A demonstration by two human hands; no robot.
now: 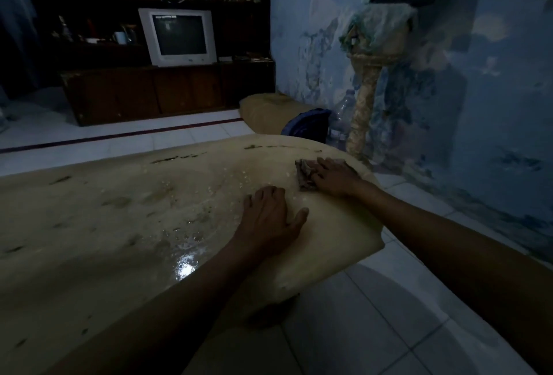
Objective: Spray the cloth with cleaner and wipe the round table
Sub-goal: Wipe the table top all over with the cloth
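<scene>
Wet table [119, 225] (dim room); right hand [333, 177] presses cloth [303, 172] flat-fingered; left hand [269, 219] rests flat, empty.

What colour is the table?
Tan, with dark smudges and wet spots, in the head view: table.

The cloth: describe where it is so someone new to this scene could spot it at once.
Start at the big tan table filling the lower left, then go to its far right edge near the blue wall. The cloth is the small dark crumpled rag there, under the right hand; the left hand lies on bare tabletop.
</scene>
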